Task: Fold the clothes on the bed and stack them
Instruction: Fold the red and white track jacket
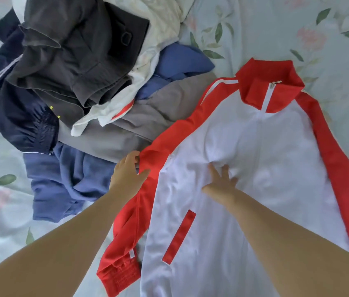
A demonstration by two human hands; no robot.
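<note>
A white track jacket [266, 159] with red sleeves and a red collar lies spread front-up on the bed, collar pointing away from me. My left hand [127, 174] pinches the edge of its red left sleeve [169, 133] near the elbow. With fingers spread and straight, my right hand [222, 182] presses flat on the white chest panel. A heap of unfolded clothes [79, 78] sits at the upper left: a dark grey garment on top, with navy, blue, white and light grey pieces under and around it.
The bed wears a pale floral sheet [276, 28], bare at the upper right and along the left edge. A blue garment [66, 181] from the heap lies just left of my left forearm. The jacket's red cuff [117, 275] reaches the lower middle.
</note>
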